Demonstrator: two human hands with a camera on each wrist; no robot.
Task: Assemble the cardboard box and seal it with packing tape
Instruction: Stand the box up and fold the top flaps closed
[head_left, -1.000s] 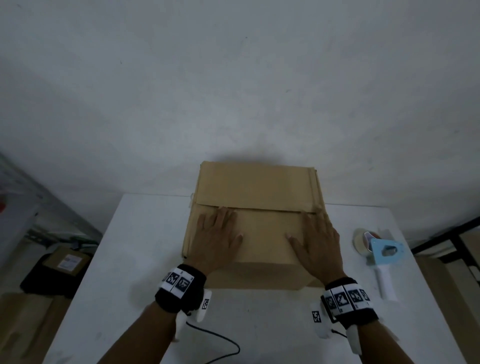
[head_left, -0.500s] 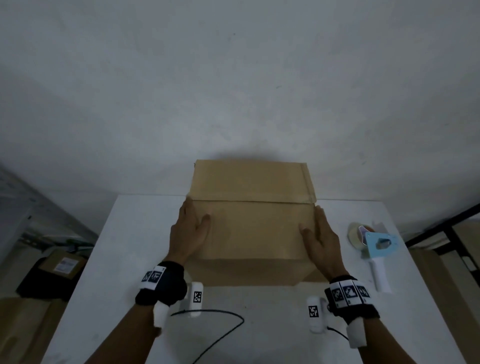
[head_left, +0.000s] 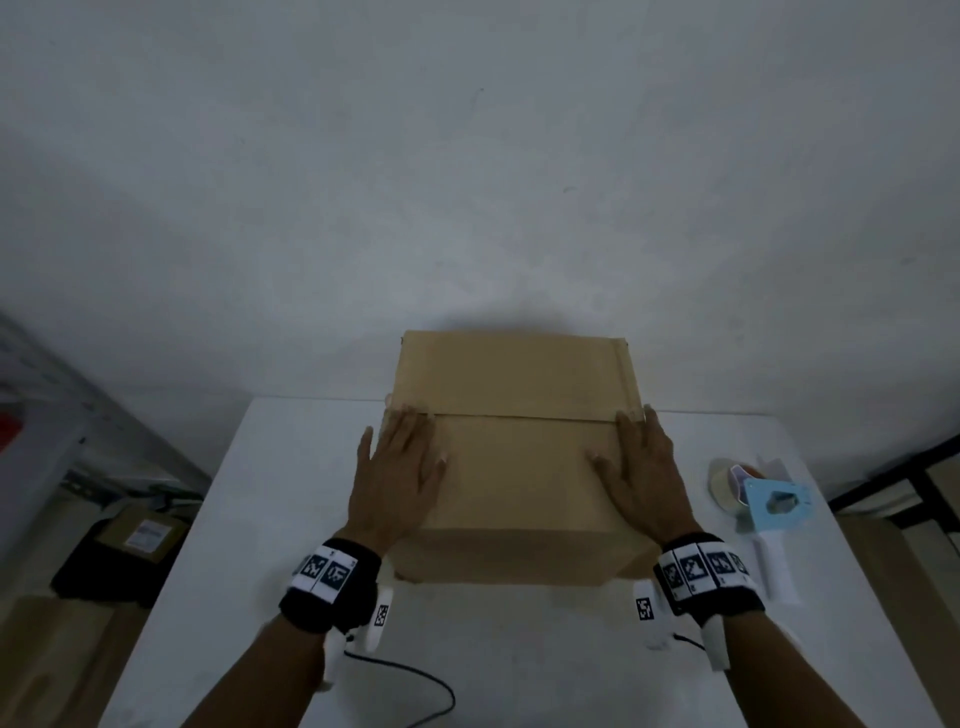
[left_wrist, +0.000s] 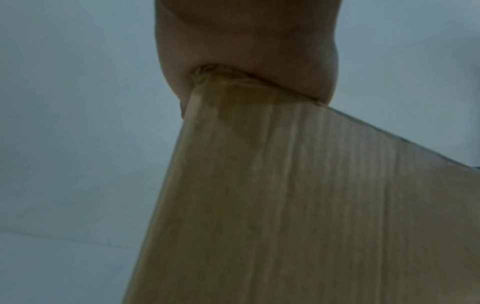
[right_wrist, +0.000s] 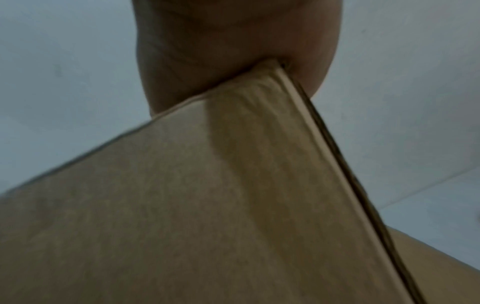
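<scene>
A brown cardboard box (head_left: 514, 467) stands on the white table (head_left: 519, 649), its top flaps folded shut with a seam across the middle. My left hand (head_left: 400, 467) lies flat on the near flap at the box's left edge, fingers straight. My right hand (head_left: 639, 467) lies flat at the right edge in the same way. In the left wrist view the palm (left_wrist: 246, 51) presses on the box's near corner (left_wrist: 285, 205). The right wrist view shows the palm (right_wrist: 233, 51) on the other corner (right_wrist: 207, 205). A blue tape dispenser (head_left: 763, 509) lies on the table right of the box.
A black cable (head_left: 415, 680) curls on the table near its front edge. Left of the table, on the floor, sits a small labelled carton (head_left: 140, 535) on a dark object. A white wall (head_left: 467, 182) rises behind the table. A dark frame (head_left: 893, 478) stands at the right.
Both hands had slid out to the box's left and right sides; now they lie flat on the top flap again, at its outer edges.
</scene>
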